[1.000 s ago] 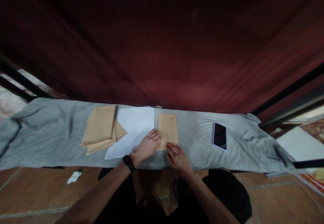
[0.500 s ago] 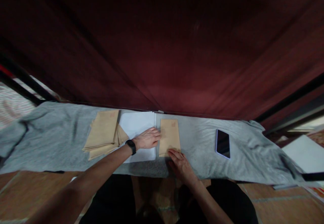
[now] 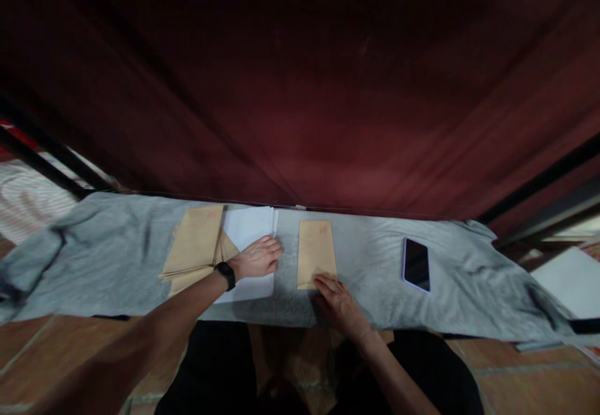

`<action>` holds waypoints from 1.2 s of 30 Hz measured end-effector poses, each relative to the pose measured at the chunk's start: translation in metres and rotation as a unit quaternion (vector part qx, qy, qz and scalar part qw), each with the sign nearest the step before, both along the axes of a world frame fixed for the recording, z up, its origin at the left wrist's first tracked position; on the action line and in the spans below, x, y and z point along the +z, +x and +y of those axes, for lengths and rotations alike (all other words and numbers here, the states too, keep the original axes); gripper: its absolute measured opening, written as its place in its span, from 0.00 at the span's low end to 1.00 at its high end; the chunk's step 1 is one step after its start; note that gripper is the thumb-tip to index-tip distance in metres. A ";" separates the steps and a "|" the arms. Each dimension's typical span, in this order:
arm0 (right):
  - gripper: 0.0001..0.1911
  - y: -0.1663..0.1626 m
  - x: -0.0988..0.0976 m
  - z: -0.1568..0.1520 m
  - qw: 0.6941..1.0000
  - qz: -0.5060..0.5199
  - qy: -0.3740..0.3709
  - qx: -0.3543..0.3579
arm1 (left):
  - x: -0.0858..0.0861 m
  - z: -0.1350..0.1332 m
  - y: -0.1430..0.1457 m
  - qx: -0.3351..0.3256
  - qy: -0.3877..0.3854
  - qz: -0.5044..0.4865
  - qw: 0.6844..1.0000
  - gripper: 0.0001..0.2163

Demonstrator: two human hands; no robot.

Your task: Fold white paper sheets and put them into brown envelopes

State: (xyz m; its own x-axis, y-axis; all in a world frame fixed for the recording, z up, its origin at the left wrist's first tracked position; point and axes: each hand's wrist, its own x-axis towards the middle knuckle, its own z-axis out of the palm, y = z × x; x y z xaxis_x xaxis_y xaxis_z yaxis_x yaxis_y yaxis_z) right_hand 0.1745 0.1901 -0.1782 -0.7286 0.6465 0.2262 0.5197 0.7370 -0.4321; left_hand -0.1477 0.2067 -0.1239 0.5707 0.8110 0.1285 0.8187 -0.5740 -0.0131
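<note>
My left hand [image 3: 257, 257], a dark band on its wrist, lies palm down across a stack of white paper [image 3: 250, 222], its fingers at the right edge of the sheets. To the right, a brown envelope [image 3: 316, 249] with a small reddish print in its upper corner lies on the grey cloth, apart from the paper. The outstretched fingers of my right hand [image 3: 338, 302] rest on the envelope's lower right corner; the thumb is mostly hidden. A fanned pile of brown envelopes [image 3: 197, 240] lies at the left, partly over the paper.
A grey cloth [image 3: 365, 265] covers the narrow surface, with a dark red panel [image 3: 300, 121] rising behind it. A phone [image 3: 416, 265] in a pale purple case lies to the right. Dark bars [image 3: 557, 180] flank both ends. Tiled floor [image 3: 515, 371] shows below.
My left hand has slid left, and the white paper has shifted left with it, widening the gap to the single envelope. My right hand stays on that envelope.
</note>
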 end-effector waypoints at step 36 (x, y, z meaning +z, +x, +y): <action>0.27 0.005 -0.005 0.048 0.971 -0.094 0.080 -0.206 | -0.055 -0.032 0.121 0.204 0.007 -0.070 0.976 0.30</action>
